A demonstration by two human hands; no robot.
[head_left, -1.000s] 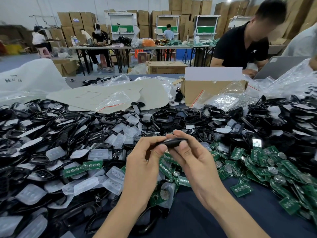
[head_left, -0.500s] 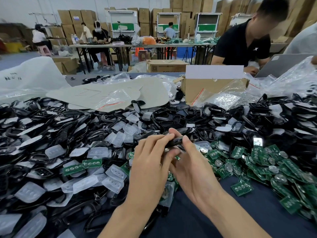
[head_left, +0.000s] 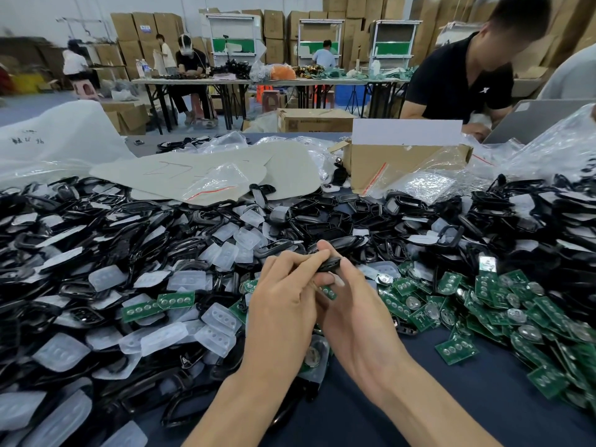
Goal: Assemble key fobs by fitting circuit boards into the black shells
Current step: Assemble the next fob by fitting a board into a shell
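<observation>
Head view: the black shell (head_left: pixel 329 263) is mostly buried under fingers, so I can't tell if a board's inside. It's in pretty much the same spot as half a second ago, above the green boards (head_left: pixel 483 301) on the worktop (head_left: pixel 403 401). Left hand (head_left: pixel 283 304) and right hand (head_left: pixel 354 317) are knuckles-up and touching, each grip pinching the shell.

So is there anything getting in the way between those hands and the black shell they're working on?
Nothing visible does. The left hand and the right hand both pinch the black shell at their fingertips, holding it above the pile of parts. The fingers hide what is inside the shell.
</observation>
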